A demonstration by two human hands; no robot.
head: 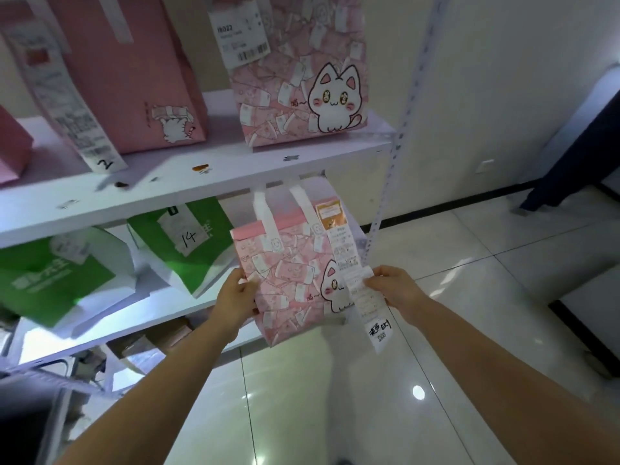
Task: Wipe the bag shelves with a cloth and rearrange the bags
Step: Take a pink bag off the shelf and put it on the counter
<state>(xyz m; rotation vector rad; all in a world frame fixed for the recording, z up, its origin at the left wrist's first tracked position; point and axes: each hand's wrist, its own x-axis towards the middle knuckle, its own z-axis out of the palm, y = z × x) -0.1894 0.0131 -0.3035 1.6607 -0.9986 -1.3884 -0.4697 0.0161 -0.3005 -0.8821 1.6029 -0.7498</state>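
A pink cat-print paper bag (pixel 288 280) with white handles hangs in front of the lower shelf (pixel 157 310), at its right end. My left hand (pixel 235 298) grips the bag's left edge. My right hand (pixel 391 286) pinches the long white receipt (pixel 364 297) stapled to the bag's front. On the upper shelf (pixel 201 193) stand a similar cat-print bag (pixel 298 72) and a plain pink bag (pixel 131 72) with a receipt marked 2. No cloth is in sight.
Two green-and-white bags (pixel 53 273) (pixel 188 243) sit on the lower shelf, one marked 14. Small stains dot the upper shelf's front edge. A perforated metal upright (pixel 399 142) bounds the shelves on the right. Glossy tiled floor (pixel 469 297) lies beyond, with cardboard boxes (pixel 151 337) underneath.
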